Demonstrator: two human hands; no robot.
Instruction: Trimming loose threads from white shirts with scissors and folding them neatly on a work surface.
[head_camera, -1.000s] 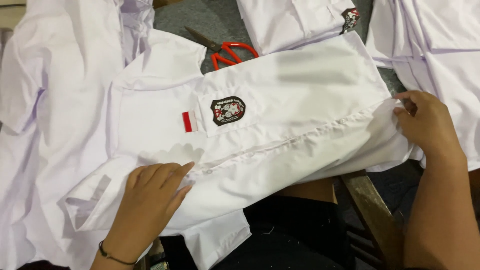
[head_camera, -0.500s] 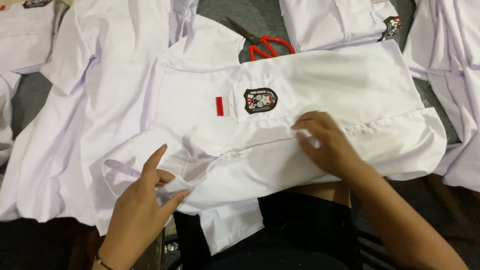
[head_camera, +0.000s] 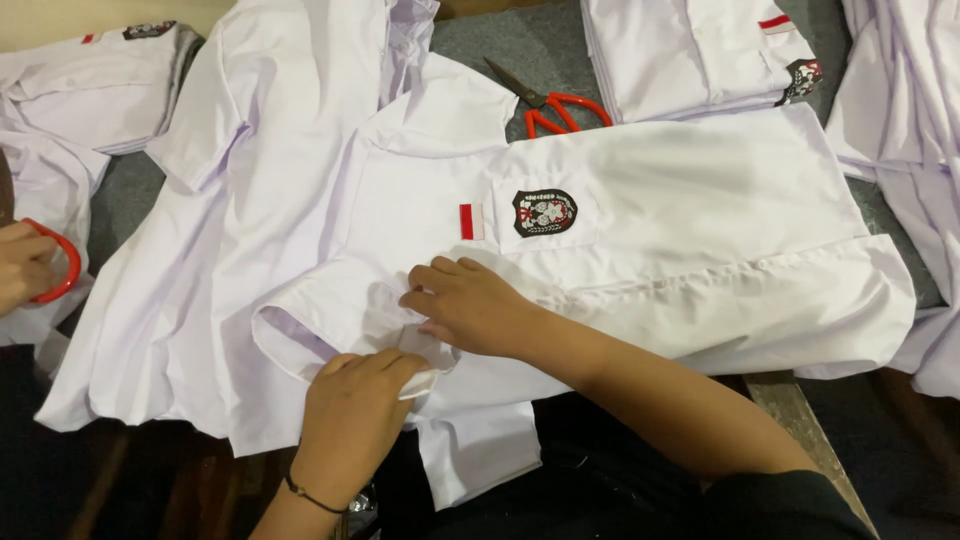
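A grey felt-covered tabletop carries several white garments, and the largest thing in hand is a white short-sleeved cotton shirt spread front-up across its middle, collar toward the left, hem toward the right. Its near edge hangs over the tabletop's front rim toward the person's lap. On its chest pocket sits a dark shield-shaped embroidered badge, with a small red-and-white cloth strip just beside it. Another loose white shirt lies partly under it on the left, and a folded stack of white shirts rests at the far side. Orange-handled metal scissors lie beyond the collar, touching the spread shirt's edge.

The work looks to be at the collar end of the button placket: both hands meet there. The right hand lies knuckles-up, fingers curled and pressing the cloth down. The left hand pinches a small fold of white fabric at the placket's edge, just below the right.

Judging by this, the next move calls for keeping the fold flat under the right hand while the left draws the edge straight.

At the far left another person's hand holds a red ring-shaped handle.
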